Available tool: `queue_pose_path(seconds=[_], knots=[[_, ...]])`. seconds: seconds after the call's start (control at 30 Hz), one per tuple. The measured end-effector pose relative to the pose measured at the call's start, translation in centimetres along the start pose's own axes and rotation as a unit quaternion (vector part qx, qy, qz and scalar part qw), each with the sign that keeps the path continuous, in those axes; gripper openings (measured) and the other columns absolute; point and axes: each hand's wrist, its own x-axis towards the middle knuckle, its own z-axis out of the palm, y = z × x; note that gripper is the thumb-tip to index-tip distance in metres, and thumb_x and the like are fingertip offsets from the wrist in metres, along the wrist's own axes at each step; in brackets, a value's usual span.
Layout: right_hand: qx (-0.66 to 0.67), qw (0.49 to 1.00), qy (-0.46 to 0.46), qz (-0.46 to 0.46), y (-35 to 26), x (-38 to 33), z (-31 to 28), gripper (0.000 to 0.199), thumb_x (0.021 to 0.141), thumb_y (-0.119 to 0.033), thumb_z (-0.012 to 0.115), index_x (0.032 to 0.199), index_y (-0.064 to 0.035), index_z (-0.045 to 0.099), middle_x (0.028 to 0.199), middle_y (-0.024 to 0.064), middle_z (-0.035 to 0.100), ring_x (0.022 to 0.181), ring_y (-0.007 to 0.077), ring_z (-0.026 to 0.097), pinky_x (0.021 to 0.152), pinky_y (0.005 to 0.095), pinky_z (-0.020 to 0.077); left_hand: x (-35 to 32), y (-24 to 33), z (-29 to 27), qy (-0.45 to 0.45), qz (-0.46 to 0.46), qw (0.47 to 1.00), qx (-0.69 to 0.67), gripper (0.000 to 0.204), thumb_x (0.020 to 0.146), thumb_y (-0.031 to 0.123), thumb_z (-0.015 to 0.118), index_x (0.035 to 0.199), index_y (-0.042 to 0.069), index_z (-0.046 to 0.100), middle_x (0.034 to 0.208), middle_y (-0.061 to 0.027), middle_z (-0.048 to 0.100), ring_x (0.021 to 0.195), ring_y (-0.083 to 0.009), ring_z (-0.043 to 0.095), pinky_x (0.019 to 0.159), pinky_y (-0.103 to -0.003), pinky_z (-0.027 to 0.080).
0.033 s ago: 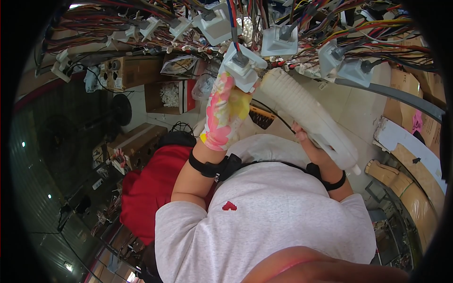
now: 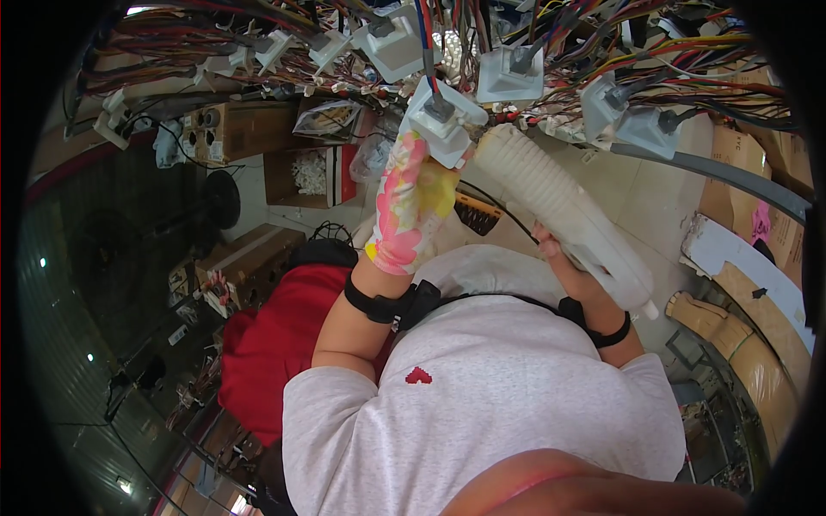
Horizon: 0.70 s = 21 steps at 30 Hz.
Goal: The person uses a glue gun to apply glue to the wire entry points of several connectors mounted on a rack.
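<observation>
A: Left hand (image 2: 411, 202) wears a flowered glove, fingers closed around the underside of a white plastic connector block (image 2: 443, 120) up in the wire harness (image 2: 602, 52). Black wrist strap (image 2: 391, 305) below it.

B: Right?

A: Right hand (image 2: 572, 258) is clamped on the grip of a white ribbed tool (image 2: 551, 198), gun-shaped. Its ribbed nose points up and sits just beside that same block, touching or nearly so; can't tell which. A black cable (image 2: 495, 211) runs between the two hands toward the tool.

B: So the block is pinned between glove and nose?

A: Roughly. Block hangs overhead with a grey wire (image 2: 428, 69) entering its top. More white blocks (image 2: 508, 73) hang left and right of it, all fed by red, yellow and blue wires.

B: Risks?

A: My read: the nose is off to the block's side, not square on it. Push at that angle and it could skid off into neighbouring wires. Glove hides the fingertips, so a pinch between block and nose looks possible. Black cable could snag the left forearm if the tool swings.

B: Surroundings?

A: Cardboard boxes (image 2: 241, 129) on the floor (image 2: 619, 189) below, one holding white parts. Red cloth (image 2: 275, 344) by the person's left side. Grey shirt with a small red heart (image 2: 419, 375). A curved grey bar (image 2: 714, 172) to the right.
</observation>
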Motion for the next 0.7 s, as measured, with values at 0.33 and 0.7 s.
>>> queue_pose_path(seconds=[0.33, 0.7], knots=[[-0.015, 1.000, 0.006, 0.007, 0.4, -0.4, 0.0, 0.007, 0.088, -0.006, 0.056, 0.094, -0.0009, 0.057, 0.088, 0.0075, 0.057, 0.083, 0.0166, 0.054, 0.075, 0.0299, 0.0455, -0.2, -0.1, -0.2, 0.003, 0.009, 1.000, -0.005, 0.043, 0.092, 0.026, 0.058, 0.129, 0.006, 0.046, 0.123, -0.0079, 0.054, 0.113, -0.0218, 0.052, 0.099, -0.040, 0.040], [-0.041, 0.996, -0.073, -0.023, -0.3, -0.4, -0.5, 0.027, 0.089, -0.012, 0.060, 0.114, -0.0029, 0.057, 0.109, 0.0086, 0.060, 0.097, 0.0177, 0.056, 0.086, 0.0323, 0.0458, 0.3, -0.1, -2.1, -0.038, 0.102, 0.971, 0.212, 0.035, 0.093, 0.033, 0.055, 0.117, 0.008, 0.052, 0.108, -0.0063, 0.058, 0.096, -0.0179, 0.055, 0.081, -0.034, 0.046]])
